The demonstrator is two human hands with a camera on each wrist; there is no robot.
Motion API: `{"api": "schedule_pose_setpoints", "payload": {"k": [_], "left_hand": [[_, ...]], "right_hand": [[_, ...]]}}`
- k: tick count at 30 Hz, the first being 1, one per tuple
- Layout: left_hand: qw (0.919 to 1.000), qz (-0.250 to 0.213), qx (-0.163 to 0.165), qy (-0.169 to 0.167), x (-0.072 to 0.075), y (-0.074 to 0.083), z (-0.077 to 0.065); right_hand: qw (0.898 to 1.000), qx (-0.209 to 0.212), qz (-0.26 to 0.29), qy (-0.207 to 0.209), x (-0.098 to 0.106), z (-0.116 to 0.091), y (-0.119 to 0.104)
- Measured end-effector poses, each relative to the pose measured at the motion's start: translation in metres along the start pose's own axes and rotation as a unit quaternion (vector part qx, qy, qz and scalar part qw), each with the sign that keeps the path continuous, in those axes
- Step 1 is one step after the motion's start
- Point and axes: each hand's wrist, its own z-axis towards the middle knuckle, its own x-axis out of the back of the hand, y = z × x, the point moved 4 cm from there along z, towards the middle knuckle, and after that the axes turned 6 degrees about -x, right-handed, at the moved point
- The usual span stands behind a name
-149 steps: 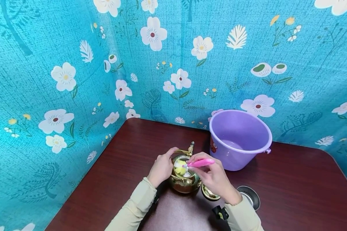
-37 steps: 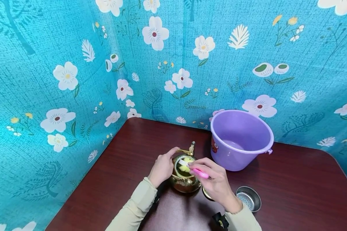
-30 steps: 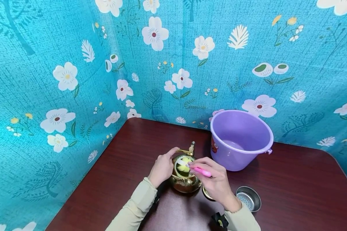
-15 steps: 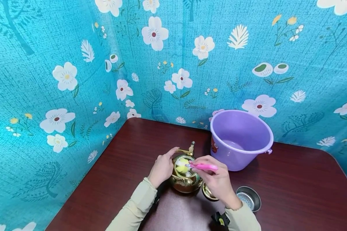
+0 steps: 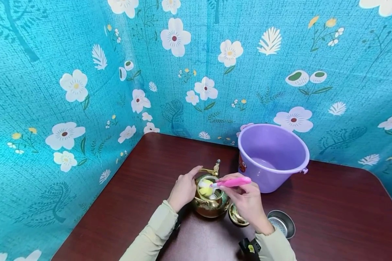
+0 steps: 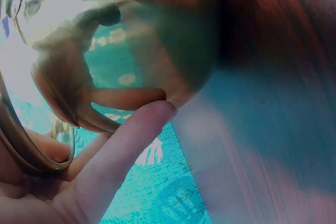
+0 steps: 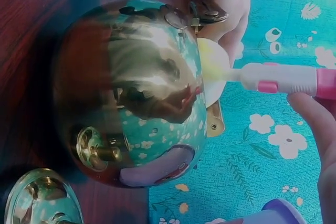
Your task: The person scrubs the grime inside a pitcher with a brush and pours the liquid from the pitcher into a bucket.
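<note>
A shiny brass-coloured kettle (image 5: 210, 210) stands uncovered on the dark red table, its spout pointing away. My left hand (image 5: 183, 188) holds its left side by the folded handle; in the left wrist view the thumb (image 6: 126, 150) presses the kettle's mirror-like wall. Between the thumb and fingers of my right hand (image 5: 249, 203) is a sponge brush with a pink and white handle (image 7: 283, 80). Its yellow and white sponge head (image 5: 205, 189) sits in the kettle's round mouth, partly below the rim. The handle slants up to the right over my right hand.
The kettle's domed lid (image 5: 237, 217) lies just right of the kettle, partly behind my right hand. A steel strainer cup (image 5: 285, 223) with a perforated base rests by the right sleeve. Behind stands a purple bucket (image 5: 264, 182), close to the flowered blue curtain (image 5: 196, 108).
My right hand has worked the brush about in the kettle's mouth; the sponge was deeper and further right about a second ago. The brush handle has swung up. My left hand stays put.
</note>
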Motion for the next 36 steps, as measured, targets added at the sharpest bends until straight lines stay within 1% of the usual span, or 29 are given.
{"api": "schedule_pose_setpoints", "payload": {"k": [2, 5, 8, 10, 17, 23, 29, 36], "left_hand": [[1.0000, 0.000, -0.003, 0.001, 0.0003, 0.0007, -0.0001], [1.0000, -0.005, -0.003, 0.000, 0.0008, 0.0016, -0.0004], [1.0000, -0.008, -0.004, -0.001, 0.0008, 0.0024, -0.0004], [1.0000, -0.007, -0.006, 0.000, 0.0006, 0.0027, -0.0003], [0.9999, -0.005, -0.008, 0.007, 0.0007, 0.0029, -0.0001], [0.9999, -0.003, -0.007, 0.011, 0.0006, 0.0029, -0.0005], [0.9999, -0.002, -0.003, 0.011, 0.0005, 0.0026, -0.0003], [0.9999, -0.003, -0.009, 0.009, 0.0000, 0.0022, -0.0003]], "right_hand": [[1.000, -0.015, -0.015, 0.006, 0.0007, 0.0001, -0.0001], [0.998, -0.056, -0.035, 0.015, 0.0020, -0.0001, 0.0015], [0.993, -0.100, -0.053, 0.019, 0.0034, -0.0007, 0.0035], [0.991, -0.116, -0.058, 0.019, 0.0039, -0.0009, 0.0041], [0.989, -0.134, -0.063, 0.005, 0.0042, -0.0004, 0.0037], [0.988, -0.134, -0.080, -0.004, 0.0042, -0.0004, 0.0020], [0.985, -0.148, -0.092, -0.011, 0.0041, 0.0010, -0.0006], [0.983, -0.157, -0.097, -0.013, 0.0055, 0.0017, -0.0027]]}}
